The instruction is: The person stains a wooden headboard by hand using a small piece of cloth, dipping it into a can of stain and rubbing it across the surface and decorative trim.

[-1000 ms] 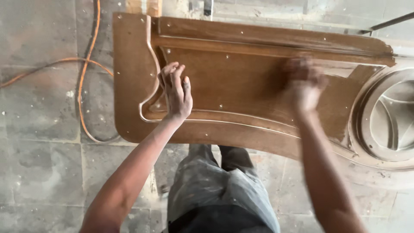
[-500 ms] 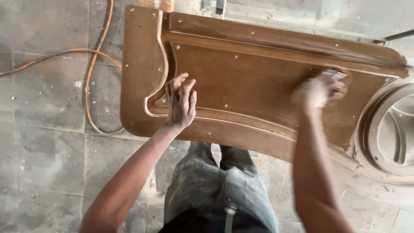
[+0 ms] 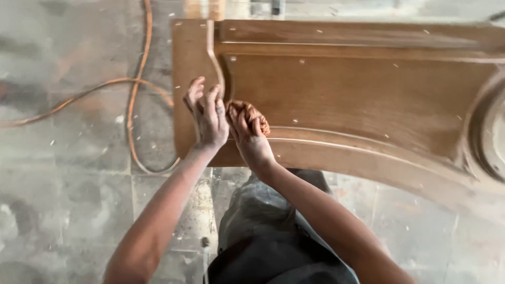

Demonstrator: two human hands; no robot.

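Note:
A large brown carved wooden panel [image 3: 347, 89] with raised curved mouldings lies flat in front of me. My left hand [image 3: 208, 118] rests flat on its left end, fingers spread beside a curved moulding. My right hand [image 3: 250, 134] is right next to it, closed around a wadded brown-stained cloth [image 3: 252, 113] that it presses on the panel's recessed face near the lower moulding. The two hands almost touch.
An orange cable [image 3: 131, 89] loops across the grey stone floor [image 3: 68, 184] to the left of the panel. A round moulded part [image 3: 489, 131] shows at the panel's right edge. My legs in grey trousers [image 3: 268, 231] stand below the panel.
My right hand has swept with the cloth from the panel's right side across to the left, ending beside my left hand. The view has also shifted to the left.

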